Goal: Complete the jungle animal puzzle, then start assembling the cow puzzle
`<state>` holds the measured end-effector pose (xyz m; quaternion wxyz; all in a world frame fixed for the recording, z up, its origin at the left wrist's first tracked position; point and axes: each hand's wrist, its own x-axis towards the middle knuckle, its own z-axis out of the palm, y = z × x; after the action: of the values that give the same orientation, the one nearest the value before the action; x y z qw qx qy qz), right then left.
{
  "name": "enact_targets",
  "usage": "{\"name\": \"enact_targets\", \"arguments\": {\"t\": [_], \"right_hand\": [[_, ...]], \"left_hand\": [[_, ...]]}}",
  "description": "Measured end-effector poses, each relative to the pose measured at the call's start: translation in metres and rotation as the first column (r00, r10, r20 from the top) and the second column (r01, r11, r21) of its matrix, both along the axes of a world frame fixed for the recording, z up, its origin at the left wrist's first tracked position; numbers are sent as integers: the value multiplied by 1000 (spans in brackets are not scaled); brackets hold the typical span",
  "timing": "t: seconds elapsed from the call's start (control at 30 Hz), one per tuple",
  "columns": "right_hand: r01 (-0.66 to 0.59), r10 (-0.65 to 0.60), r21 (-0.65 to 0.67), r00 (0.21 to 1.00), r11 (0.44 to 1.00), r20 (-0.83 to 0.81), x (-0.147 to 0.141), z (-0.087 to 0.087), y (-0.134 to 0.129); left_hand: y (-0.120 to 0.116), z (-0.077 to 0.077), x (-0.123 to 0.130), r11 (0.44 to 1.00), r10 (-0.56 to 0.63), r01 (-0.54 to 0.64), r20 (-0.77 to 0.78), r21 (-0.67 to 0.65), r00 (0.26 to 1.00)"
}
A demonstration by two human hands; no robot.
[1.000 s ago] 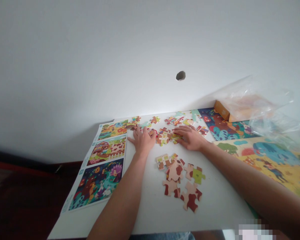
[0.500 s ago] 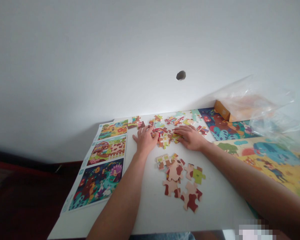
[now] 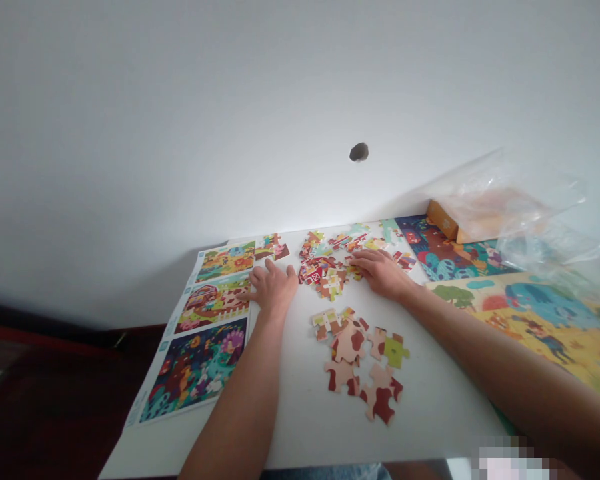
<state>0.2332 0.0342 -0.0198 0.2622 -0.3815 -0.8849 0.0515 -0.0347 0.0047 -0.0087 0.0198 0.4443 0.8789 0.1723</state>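
My left hand [image 3: 274, 288] rests low over the white table [image 3: 310, 427], fingers spread and holding nothing. Its fingertips reach the right edge of a printed picture sheet [image 3: 184, 327], beside the barnyard picture. My right hand [image 3: 383, 272] lies at the right of a loose heap of jigsaw pieces [image 3: 330, 283], its fingers stretched out over some of them, touching a yellowish piece [image 3: 353, 272]. Nearer to me lies a group of brown-spotted cow pieces [image 3: 350, 340], some overlapping. A green-and-cream piece [image 3: 394, 350] sits at that group's right side.
Several pieces [image 3: 273, 245] lie at the back left by the sheet. On the right are a dark forest picture [image 3: 445, 257], a yellow elephant picture [image 3: 545, 327], an orange box [image 3: 443, 219] and a clear plastic bag [image 3: 545, 207]. A wall stands behind the table.
My left hand has moved left, off the heap of pieces and over to the edge of the picture sheet. My right hand has stayed nearly in place.
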Motion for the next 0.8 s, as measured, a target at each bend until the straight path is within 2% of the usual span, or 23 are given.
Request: {"name": "enact_targets", "arguments": {"t": [0.27,0.63,0.7,0.8], "right_hand": [[54,-54,-7,998,998,13,3,-3,2],[45,-45,0,999,999,5,2,1,0],[52,-52,10,999,999,-1,2,3,-1],[39,-39,19,999,999,-29,2,9,-5]], "left_hand": [[-1,4,-6,999,20,-19,-26,29,999],[-7,10,-4,999,-8,11,-68,37,998],[-7,8,-3,997,-27,33,-95,63,995],[-7,3,-1,981,-129,148,-151,127,980]]}}
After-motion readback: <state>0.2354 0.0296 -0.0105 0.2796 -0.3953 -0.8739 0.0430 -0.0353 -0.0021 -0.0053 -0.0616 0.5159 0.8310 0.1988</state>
